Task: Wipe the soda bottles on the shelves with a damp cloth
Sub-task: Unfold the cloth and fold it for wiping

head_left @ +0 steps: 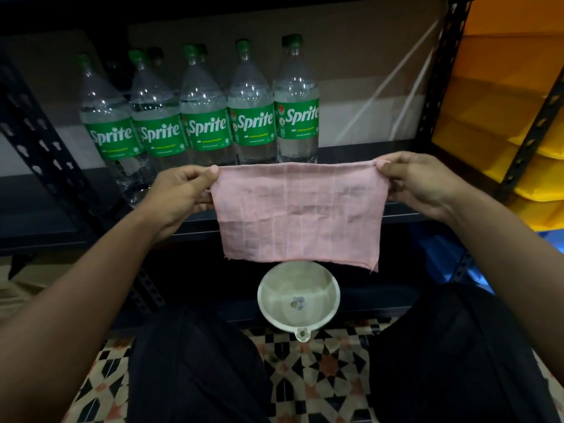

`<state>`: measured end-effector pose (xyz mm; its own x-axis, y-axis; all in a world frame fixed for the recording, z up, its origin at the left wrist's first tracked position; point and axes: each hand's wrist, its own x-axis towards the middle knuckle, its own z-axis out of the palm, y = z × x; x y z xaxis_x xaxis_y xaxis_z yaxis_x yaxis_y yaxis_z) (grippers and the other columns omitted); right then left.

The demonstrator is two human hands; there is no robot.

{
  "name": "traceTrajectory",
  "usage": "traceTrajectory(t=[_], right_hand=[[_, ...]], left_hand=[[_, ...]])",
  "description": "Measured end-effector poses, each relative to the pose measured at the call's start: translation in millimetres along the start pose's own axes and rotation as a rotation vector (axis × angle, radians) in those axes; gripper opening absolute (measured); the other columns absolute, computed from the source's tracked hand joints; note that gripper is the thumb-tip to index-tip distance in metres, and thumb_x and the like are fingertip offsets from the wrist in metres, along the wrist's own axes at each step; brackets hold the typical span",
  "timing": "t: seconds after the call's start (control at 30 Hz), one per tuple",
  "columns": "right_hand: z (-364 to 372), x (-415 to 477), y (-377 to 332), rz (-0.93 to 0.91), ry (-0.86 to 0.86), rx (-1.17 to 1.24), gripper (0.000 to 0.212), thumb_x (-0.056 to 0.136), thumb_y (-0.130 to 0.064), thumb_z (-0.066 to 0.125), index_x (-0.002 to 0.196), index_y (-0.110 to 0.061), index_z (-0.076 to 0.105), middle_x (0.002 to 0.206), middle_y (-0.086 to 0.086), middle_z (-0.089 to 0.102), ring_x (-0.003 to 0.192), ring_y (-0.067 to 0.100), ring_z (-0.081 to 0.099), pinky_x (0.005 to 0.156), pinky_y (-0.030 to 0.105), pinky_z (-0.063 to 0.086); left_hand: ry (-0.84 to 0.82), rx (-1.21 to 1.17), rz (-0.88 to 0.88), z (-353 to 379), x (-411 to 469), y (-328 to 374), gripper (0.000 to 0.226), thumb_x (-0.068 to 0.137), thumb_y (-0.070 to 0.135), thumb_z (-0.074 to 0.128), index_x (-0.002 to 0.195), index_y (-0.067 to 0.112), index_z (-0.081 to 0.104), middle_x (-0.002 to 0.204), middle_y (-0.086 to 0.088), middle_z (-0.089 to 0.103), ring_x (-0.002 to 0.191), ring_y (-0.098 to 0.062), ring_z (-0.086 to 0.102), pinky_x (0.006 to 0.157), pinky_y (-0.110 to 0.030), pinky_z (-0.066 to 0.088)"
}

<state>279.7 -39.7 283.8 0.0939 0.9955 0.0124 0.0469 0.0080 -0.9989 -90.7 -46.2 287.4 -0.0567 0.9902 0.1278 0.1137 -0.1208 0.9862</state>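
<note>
Item: pink cloth [299, 215]; was held stretched flat by its two upper corners, hanging free before the shelf [42, 209] edge and above a pale basin [265, 296], probably so drips fell there.
Left hand [180, 196]: thumb and curled fingers pinched the left corner; right hand [421, 184]: likewise at the right corner.
Soda bottles [253, 117]: a front row of five, more behind; stood upright on the shelf beyond the cloth, untouched; wiping judged not begun; the spread likely served to open the cloth for folding.
</note>
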Motion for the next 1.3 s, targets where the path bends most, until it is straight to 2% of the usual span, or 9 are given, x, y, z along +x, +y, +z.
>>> traceTrajectory(t=[0.13,0.27,0.47,0.67,0.77,0.87,1.0,1.17,1.3], right_hand=[[2.3,0.5,5.0,-0.003,0.051,-0.006,0.016,0.103,-0.007,0.057,0.102,-0.005,0.073,0.097,0.018,0.068,0.083,0.022,0.066,0.069,0.032,0.058],[2.6,-2.1,3.7,0.004,0.053,-0.035,0.014,0.1,-0.001,0.059,0.105,-0.002,0.072,0.101,0.016,0.072,0.088,0.022,0.068,0.067,0.027,0.06],[-1.5,-1.0,5.4,-0.019,-0.007,-0.028,0.017,0.098,0.004,0.06,0.113,0.001,0.068,0.098,0.014,0.072,0.082,0.018,0.07,0.062,0.023,0.059],[-5.8,3.9,6.3,-0.059,-0.011,-0.043,0.016,0.101,-0.004,0.06,0.112,-0.001,0.07,0.096,0.013,0.074,0.081,0.017,0.07,0.07,0.03,0.06],[-3.6,4.2,8.5,-0.078,0.008,-0.09,0.017,0.103,-0.006,0.057,0.11,0.001,0.071,0.096,0.016,0.072,0.084,0.022,0.068,0.077,0.035,0.061],[-2.1,2.2,11.2,-0.058,0.004,-0.106,0.017,0.104,-0.008,0.056,0.107,-0.001,0.072,0.093,0.013,0.073,0.082,0.019,0.068,0.078,0.034,0.06],[-1.2,-0.1,18.2,-0.021,-0.033,-0.044,0.017,0.105,-0.007,0.054,0.104,-0.002,0.07,0.086,0.01,0.069,0.078,0.016,0.065,0.077,0.032,0.058],[-5.3,-0.8,23.8,-0.007,-0.05,0.032,0.018,0.104,-0.007,0.054,0.092,-0.012,0.067,0.09,0.009,0.069,0.084,0.02,0.065,0.087,0.039,0.056],[-6.6,-2.4,20.7,-0.053,-0.006,0.035,0.019,0.104,-0.009,0.055,0.093,-0.011,0.07,0.089,0.008,0.071,0.082,0.018,0.067,0.076,0.035,0.055]], left_hand=[[0.012,-0.012,-0.026,-0.9,0.2,-5.9,0.022,0.106,0.025,0.06,0.094,0.01,0.071,0.078,-0.001,0.077,0.064,-0.013,0.073,0.061,-0.025,0.061],[0.005,0.026,-0.032,-4.4,1.8,-11.1,0.018,0.105,0.023,0.063,0.093,0.011,0.071,0.085,-0.008,0.075,0.066,-0.018,0.072,0.064,-0.027,0.063],[0.021,0.052,-0.018,-6.0,1.6,-15.9,0.01,0.103,0.014,0.066,0.093,0.013,0.071,0.07,0.002,0.072,0.058,-0.012,0.066,0.061,-0.025,0.062],[0.081,0.056,0.063,-6.5,3.2,-17.9,0.015,0.103,0.012,0.065,0.089,0.014,0.067,0.071,-0.002,0.068,0.059,-0.012,0.062,0.057,-0.022,0.059],[0.086,0.058,0.083,-6.8,4.7,-18.7,0.017,0.104,0.014,0.064,0.087,0.016,0.065,0.073,0.003,0.074,0.066,-0.01,0.069,0.065,-0.021,0.06],[0.087,0.083,0.12,-10.2,6.2,-19.4,0.016,0.103,0.012,0.065,0.087,0.014,0.065,0.071,0.003,0.075,0.067,-0.01,0.07,0.071,-0.024,0.062],[0.078,0.149,0.176,-11.1,3.7,-13.3,0.012,0.102,0.008,0.067,0.098,0.019,0.071,0.072,0.009,0.077,0.064,0.0,0.067,0.066,-0.016,0.057],[-0.076,0.212,0.037,-8.0,-2.9,-5.1,0.018,0.104,0.004,0.061,0.097,0.015,0.073,0.076,0.006,0.077,0.069,-0.004,0.069,0.068,-0.016,0.06],[-0.114,0.169,-0.064,-5.5,-10.2,-14.1,0.012,0.103,0.002,0.06,0.097,0.009,0.069,0.079,0.001,0.076,0.069,-0.005,0.072,0.069,-0.017,0.061]])
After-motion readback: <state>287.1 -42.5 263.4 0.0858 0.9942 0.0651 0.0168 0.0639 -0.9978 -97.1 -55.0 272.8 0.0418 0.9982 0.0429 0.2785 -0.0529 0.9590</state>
